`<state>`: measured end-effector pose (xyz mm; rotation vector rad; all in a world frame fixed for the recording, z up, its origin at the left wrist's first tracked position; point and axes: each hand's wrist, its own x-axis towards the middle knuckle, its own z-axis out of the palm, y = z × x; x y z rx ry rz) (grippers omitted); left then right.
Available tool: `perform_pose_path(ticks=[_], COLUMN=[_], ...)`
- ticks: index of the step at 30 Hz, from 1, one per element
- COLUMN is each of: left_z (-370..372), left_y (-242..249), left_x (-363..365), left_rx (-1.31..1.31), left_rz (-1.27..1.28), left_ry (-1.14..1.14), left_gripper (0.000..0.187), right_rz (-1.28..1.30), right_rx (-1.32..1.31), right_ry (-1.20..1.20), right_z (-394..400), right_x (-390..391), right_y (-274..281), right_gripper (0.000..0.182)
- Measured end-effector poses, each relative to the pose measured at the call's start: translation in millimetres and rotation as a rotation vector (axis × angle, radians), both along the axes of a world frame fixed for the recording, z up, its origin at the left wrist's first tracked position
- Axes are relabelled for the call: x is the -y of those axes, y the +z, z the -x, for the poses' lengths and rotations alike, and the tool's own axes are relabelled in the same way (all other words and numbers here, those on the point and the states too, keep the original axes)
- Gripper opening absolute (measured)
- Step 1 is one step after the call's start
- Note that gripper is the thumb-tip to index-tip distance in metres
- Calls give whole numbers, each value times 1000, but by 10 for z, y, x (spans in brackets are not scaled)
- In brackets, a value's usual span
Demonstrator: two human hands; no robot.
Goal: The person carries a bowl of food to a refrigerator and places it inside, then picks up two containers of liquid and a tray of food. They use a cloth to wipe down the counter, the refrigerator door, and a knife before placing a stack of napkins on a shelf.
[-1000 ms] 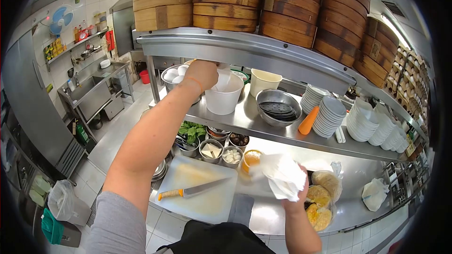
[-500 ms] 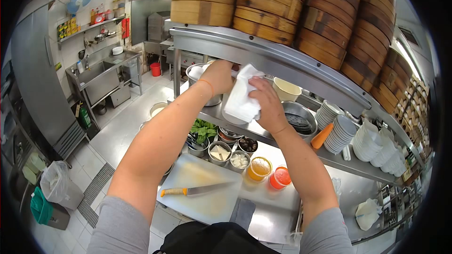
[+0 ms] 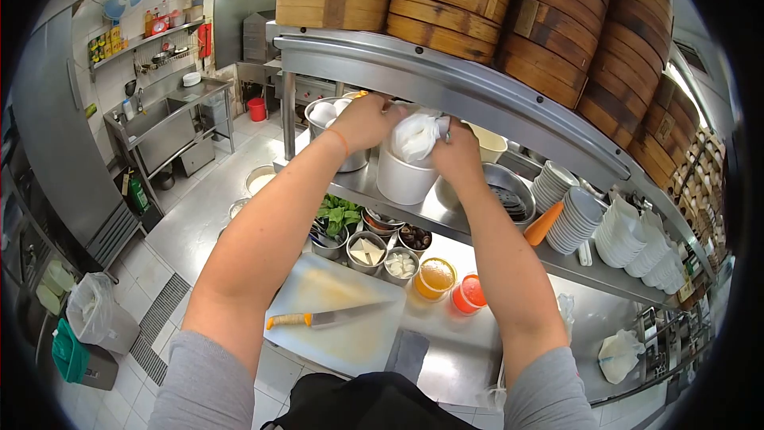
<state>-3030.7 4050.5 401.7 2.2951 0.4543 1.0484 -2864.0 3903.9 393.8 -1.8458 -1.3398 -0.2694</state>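
Head view: half a second ago the white bundle [image 3: 417,140] was held in front of the white tub [image 3: 404,181]; now it is seen in the tub's mouth, so the two have been brought together. The tub is set by the front edge of the steel shelf [image 3: 430,210], toward its left end. The bundle's end is pinched by the right hand [image 3: 458,153]; whether anything is gripped by the left hand [image 3: 368,122], near the rim, cannot be told.
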Motion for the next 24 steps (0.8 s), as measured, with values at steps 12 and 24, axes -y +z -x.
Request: perform_pose_path(ticks=[12, 24], left_z=[142, 242], left_y=[-396, -617], left_x=[837, 978], left_rx=[121, 296], left_rz=[-410, -304], left_ry=[196, 151], left_gripper=[92, 86], right_rz=[-260, -249], right_rx=[333, 341], right_ry=[77, 72], right_z=[148, 295], right_x=[603, 711], right_y=[-413, -241], right_gripper=[52, 75])
